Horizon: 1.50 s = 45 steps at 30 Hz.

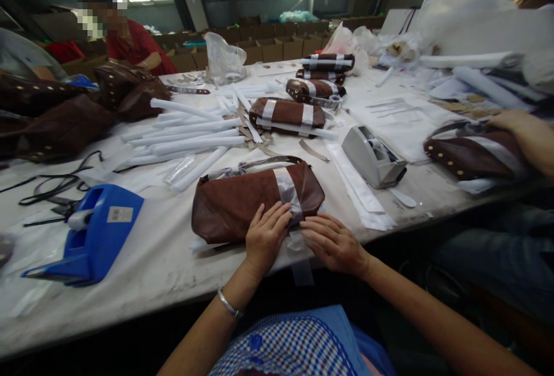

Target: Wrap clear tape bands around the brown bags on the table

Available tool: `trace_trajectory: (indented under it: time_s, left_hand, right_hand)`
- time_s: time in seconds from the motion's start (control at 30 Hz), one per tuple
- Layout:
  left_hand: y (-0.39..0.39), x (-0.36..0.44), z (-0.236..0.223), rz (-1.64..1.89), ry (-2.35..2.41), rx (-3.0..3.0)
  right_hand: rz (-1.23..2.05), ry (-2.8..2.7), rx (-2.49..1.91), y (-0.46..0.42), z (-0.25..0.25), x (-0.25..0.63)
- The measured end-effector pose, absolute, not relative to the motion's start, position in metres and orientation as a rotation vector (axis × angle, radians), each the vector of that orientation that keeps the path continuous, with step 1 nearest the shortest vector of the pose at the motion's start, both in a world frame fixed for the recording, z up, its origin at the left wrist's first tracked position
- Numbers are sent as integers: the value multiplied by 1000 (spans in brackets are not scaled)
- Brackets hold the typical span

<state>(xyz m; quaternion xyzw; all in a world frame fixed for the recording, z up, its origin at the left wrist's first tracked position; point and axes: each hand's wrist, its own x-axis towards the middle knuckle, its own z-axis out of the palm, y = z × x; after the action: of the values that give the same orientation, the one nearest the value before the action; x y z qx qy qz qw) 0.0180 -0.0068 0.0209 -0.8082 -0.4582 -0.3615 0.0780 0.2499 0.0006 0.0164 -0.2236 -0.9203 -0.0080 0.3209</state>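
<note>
A brown leather handbag [234, 203] lies on its side at the table's front edge, its strap along the far side. Clear plastic wrap [285, 185] runs in a band around its right part. My left hand [267, 231] rests on the bag's front with fingers stretched out, the tips at the band. Close to the bag's lower right corner, my right hand [335, 240] lies with its fingers extended, touching the band's lower end. A loose flap of clear film [298, 243] shows between my hands. White material peeks out under the bag.
A blue tape dispenser [108, 237] stands left, a grey tape dispenser [372, 156] right. White rolled tubes [194, 133] and wrapped bags [288, 115] lie behind. At right, a co-worker's hand [526, 139] touches another bag [476, 153]. A person in red [138, 47] is across the table.
</note>
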Motion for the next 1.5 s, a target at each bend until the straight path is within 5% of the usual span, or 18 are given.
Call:
trace_trajectory:
  time_s: [0.37,0.8,1.5]
  left_hand:
    - [-8,16,23,-1029,-1385,-2459]
    - [-10,19,18,-908,-1387,-2361]
    - [-13,9,20,-1003,-1222,-2397]
  right_hand:
    - [59,-2493,-395,-29,-6,244]
    - [208,-2353,-424,-19,27,244]
    - [277,-2125,-934,78,59,202]
